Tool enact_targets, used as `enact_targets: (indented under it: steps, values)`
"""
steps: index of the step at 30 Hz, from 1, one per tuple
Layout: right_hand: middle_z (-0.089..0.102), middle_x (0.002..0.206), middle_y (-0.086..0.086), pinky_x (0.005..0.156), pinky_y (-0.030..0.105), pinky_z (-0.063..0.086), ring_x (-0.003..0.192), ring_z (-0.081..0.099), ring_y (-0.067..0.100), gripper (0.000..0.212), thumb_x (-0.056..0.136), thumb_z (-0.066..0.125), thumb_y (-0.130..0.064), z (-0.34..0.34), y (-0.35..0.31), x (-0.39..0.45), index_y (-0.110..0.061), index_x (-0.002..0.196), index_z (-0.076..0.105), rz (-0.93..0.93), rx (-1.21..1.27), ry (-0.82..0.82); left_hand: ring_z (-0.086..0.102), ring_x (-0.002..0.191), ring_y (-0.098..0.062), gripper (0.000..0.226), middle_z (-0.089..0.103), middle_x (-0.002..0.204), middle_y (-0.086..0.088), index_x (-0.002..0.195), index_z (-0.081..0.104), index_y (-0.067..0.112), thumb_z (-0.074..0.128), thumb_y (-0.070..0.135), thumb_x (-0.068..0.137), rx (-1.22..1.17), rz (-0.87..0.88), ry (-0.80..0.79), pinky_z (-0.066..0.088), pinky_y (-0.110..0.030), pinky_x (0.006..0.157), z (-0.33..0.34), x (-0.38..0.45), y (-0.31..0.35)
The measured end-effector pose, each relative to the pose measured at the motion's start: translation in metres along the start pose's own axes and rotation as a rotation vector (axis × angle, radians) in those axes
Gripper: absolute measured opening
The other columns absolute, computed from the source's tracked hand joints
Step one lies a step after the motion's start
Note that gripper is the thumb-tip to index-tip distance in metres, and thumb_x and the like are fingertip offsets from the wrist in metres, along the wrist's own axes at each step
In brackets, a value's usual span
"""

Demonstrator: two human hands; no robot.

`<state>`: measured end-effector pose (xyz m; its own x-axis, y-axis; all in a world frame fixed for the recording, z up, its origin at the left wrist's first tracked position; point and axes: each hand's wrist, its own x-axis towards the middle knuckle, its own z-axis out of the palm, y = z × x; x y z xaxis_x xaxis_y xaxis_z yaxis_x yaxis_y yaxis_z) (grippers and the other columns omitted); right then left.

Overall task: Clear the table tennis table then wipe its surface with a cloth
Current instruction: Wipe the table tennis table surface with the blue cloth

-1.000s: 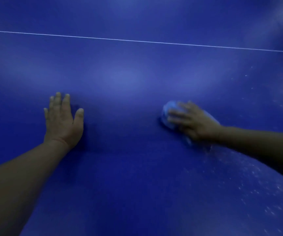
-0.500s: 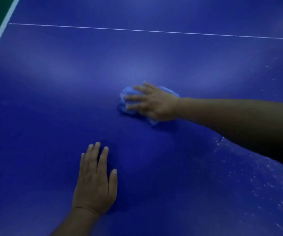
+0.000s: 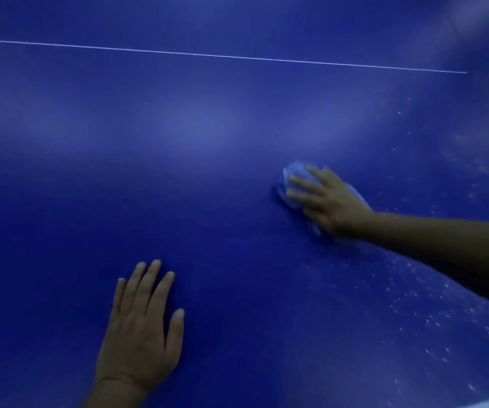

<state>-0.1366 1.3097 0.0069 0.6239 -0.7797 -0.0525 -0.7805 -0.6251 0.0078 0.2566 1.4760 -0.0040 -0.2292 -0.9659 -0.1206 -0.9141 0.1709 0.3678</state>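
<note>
The blue table tennis table (image 3: 208, 201) fills the head view. My right hand (image 3: 328, 201) presses a crumpled light blue cloth (image 3: 294, 172) flat against the surface at centre right; most of the cloth is hidden under the palm and fingers. My left hand (image 3: 140, 331) lies flat on the table at lower centre left, fingers slightly apart, holding nothing.
A thin white line (image 3: 222, 56) crosses the table at the far side. White dust specks (image 3: 431, 313) dot the surface at the lower right, below and beyond my right forearm.
My right hand has slid the cloth to the right across the table. My left hand stays flat on the surface. The view has shifted, so the table's left edge is out of sight.
</note>
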Motion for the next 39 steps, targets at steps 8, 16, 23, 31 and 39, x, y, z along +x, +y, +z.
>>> enact_targets:
  steps: [8, 16, 23, 31, 39]
  values:
    - [0.049, 0.147, 0.019, 0.108, 0.051, 0.033, 0.132, 0.046, 0.047, 0.044, 0.097, 0.044, -0.015, -0.006, 0.027, 0.018, -0.01, 0.14, 0.05, 0.091, -0.04, -0.02, 0.024, 0.148, -0.028, 0.064, 0.039, 0.154, -0.013, 0.138, 0.054, 0.005, 0.021, 0.047, 0.101, -0.001, -0.022, -0.008, 0.008, -0.044, 0.122, 0.0, 0.003, 0.0]
    - [0.048, 0.148, 0.017, 0.108, 0.062, 0.034, 0.135, 0.041, 0.049, 0.044, 0.101, 0.039, -0.024, 0.003, -0.015, 0.017, -0.007, 0.137, 0.058, 0.279, 0.007, 0.043, 0.022, 0.149, -0.029, 0.061, 0.037, 0.156, -0.013, 0.139, 0.053, 0.005, 0.033, 0.041, 0.094, 0.015, -0.041, 0.004, 0.005, -0.043, 0.123, -0.001, 0.001, 0.0]
    - [0.039, 0.155, 0.004, 0.116, 0.055, 0.025, 0.145, 0.03, 0.039, 0.045, 0.105, 0.032, -0.035, 0.001, -0.085, -0.111, -0.022, 0.145, 0.048, 0.176, 0.124, -0.079, 0.021, 0.149, -0.03, 0.065, 0.035, 0.156, -0.015, 0.139, 0.052, 0.004, 0.03, 0.043, 0.092, 0.007, -0.058, -0.003, 0.009, -0.05, 0.123, 0.0, 0.001, 0.002]
    - [0.02, 0.164, -0.009, 0.12, 0.053, 0.004, 0.152, 0.007, 0.029, 0.045, 0.106, 0.033, -0.032, 0.005, -0.069, 0.027, -0.03, 0.15, 0.037, 1.123, 0.297, 0.1, 0.007, 0.152, -0.023, 0.065, 0.024, 0.162, -0.01, 0.146, 0.042, 0.009, 0.028, 0.044, 0.094, 0.002, -0.072, -0.012, -0.001, -0.043, 0.124, 0.001, 0.001, 0.005]
    - [0.02, 0.164, -0.007, 0.121, 0.05, 0.001, 0.152, 0.006, 0.028, 0.045, 0.106, 0.035, -0.029, 0.008, -0.143, -0.035, -0.029, 0.151, 0.038, 1.009, 0.307, 0.014, 0.009, 0.152, -0.027, 0.063, 0.025, 0.161, -0.012, 0.146, 0.042, 0.009, 0.031, 0.041, 0.094, -0.029, -0.067, -0.031, 0.002, -0.047, 0.124, -0.002, 0.0, 0.004]
